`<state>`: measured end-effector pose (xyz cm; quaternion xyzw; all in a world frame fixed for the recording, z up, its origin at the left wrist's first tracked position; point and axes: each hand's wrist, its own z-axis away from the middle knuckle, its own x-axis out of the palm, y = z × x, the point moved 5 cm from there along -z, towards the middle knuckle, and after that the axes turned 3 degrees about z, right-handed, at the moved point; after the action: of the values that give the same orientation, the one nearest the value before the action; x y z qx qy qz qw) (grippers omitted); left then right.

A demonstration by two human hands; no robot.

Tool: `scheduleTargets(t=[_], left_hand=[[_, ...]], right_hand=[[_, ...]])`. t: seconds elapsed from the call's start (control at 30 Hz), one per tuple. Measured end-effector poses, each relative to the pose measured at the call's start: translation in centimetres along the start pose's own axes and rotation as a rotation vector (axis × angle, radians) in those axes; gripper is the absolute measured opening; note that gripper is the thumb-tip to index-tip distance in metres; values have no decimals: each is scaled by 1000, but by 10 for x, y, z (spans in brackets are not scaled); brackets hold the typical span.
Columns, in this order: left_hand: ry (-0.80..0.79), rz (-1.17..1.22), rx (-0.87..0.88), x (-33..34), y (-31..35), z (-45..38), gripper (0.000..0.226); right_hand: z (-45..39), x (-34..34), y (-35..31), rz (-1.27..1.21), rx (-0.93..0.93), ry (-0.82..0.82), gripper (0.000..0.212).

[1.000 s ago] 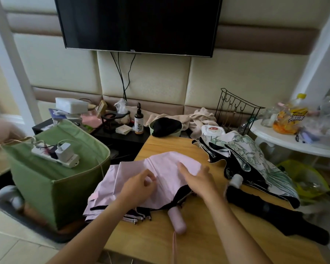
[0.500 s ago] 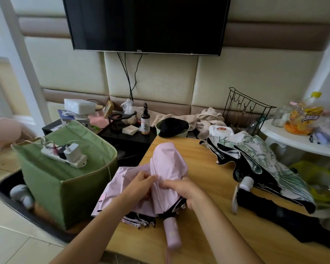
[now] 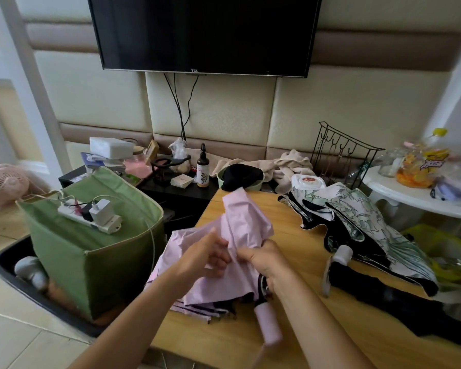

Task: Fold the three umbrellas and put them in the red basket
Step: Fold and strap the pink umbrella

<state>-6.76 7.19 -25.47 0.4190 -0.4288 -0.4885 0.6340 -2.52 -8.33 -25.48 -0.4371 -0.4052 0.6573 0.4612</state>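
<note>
Head view: a pale pink fabric umbrella (image 3: 240,235) lies half gathered on the light wooden table (image 3: 317,323), its pink cylindrical handle (image 3: 268,324) pointing toward the table's near edge; the left hand (image 3: 205,258) pinches a fold of its canopy; the right hand (image 3: 264,259) grasps the bunched cloth; a white leaf-printed umbrella (image 3: 362,227) and a black folded umbrella (image 3: 399,296) rest on the table's right side.

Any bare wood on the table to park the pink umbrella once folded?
Two patches on the light wooden table: the strip between the pink umbrella and the leaf-print umbrella, and the near edge left of the pink handle. The right side is crowded by the leaf-print and the black folded umbrella.
</note>
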Motion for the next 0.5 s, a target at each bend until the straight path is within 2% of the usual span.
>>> scheduleTargets(t=[0.1, 0.17, 0.23, 0.33, 0.4, 0.5], left_hand=[[-41, 122, 9, -2, 20, 6, 81], [-83, 220, -11, -6, 29, 11, 98], [-123, 327, -5, -12, 38, 17, 102], [-85, 453, -46, -24, 39, 11, 102], [-55, 419, -85, -29, 33, 6, 97], [-125, 356, -100, -33, 21, 0, 72]], right_hand=[[17, -18, -43, 211, -330, 123, 64], [34, -23, -69, 344, -617, 108, 50], [48, -23, -81, 478, -820, 49, 38], [52, -17, -76, 862, -1091, 102, 49], [47, -6, -61, 1019, -1121, 76, 48], [43, 5, -37, 1096, -1088, -2, 45]])
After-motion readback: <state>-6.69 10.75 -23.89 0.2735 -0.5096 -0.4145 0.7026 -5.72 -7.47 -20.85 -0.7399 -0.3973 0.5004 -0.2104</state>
